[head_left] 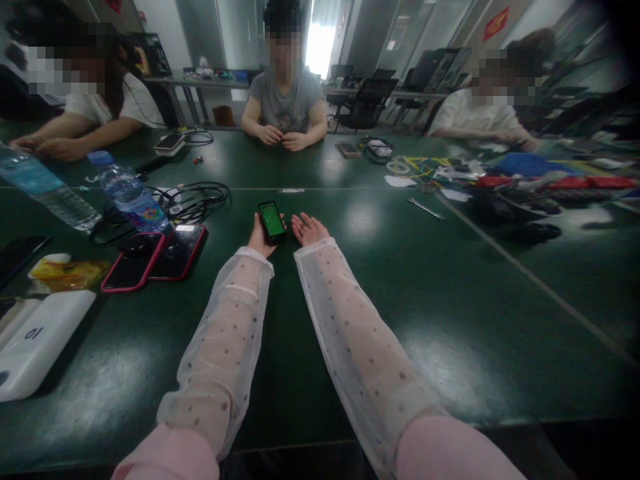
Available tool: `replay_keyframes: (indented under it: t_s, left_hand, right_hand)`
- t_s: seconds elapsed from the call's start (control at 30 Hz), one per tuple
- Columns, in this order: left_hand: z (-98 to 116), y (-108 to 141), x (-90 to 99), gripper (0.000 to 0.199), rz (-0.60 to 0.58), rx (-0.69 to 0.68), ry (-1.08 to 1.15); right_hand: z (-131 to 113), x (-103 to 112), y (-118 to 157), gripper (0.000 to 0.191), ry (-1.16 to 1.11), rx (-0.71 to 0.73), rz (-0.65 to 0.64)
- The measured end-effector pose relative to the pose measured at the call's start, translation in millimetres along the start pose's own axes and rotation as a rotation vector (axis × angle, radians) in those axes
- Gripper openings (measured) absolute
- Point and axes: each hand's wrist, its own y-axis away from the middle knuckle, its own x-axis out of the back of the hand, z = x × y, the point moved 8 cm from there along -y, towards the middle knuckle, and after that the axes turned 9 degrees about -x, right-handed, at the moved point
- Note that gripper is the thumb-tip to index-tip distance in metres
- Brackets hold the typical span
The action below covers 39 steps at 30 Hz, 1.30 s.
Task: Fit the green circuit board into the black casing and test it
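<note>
"Where is the green-screened phone (273, 220) to be found?"

"It is held above the green table (480, 287), ahead of the wearer, in the left hand (259, 235). Its lit screen is faced upward and tilted back toward the camera. Whether the table is touched by the back of that hand cannot be told."

"How are the fingers set?"

"By the left fingers the phone is grasped; it is cradled from beneath, with fingertips seen at its far side. By the right hand (310, 231) nothing is gripped: its palm is turned up, and its fingers are loosely bent and spread, just beside the phone but apart from it."

"What is worn on the arms?"

"Both forearms are covered by sheer dotted sleeves (360, 327)."

"And what is seen to the left?"

"A pink-cased phone (131, 267) is laid against a red-cased phone (184, 257). Behind them a blue-capped bottle (127, 190) and a coil of black cable (210, 200) are seen; nearer the camera, a white device (47, 347) is placed beside a yellow packet (73, 273)."

"To the right?"

"A wrench (426, 209) is laid well apart from the right hand. Across the table, a person in a grey shirt (287, 103) is seated."
</note>
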Motion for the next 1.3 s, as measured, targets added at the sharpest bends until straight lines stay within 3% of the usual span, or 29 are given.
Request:
replay_keyframes:
  t_s: [0.43,0.83,1.07,1.3]
  left_hand:
    - [-2.2,-6.1,5.0,0.071,-0.006,0.02,-0.014]
    - [-3.0,-6.6,9.8,0.07,0.119,-0.017,-0.16]
    - [-0.7,-1.6,1.0,0.05,0.121,-0.023,-0.141]
    - [-0.7,-1.4,5.3,0.028,0.197,-0.058,-0.253]
  right_hand:
    - [-0.1,-2.2,4.3,0.022,0.016,0.003,0.019]
    - [-0.9,-0.1,-1.3,0.016,0.068,0.045,0.051]
    - [0.1,-2.6,-4.0,0.02,0.147,0.038,0.024]
    - [2.6,-4.0,-3.6,0.02,0.195,0.025,0.051]
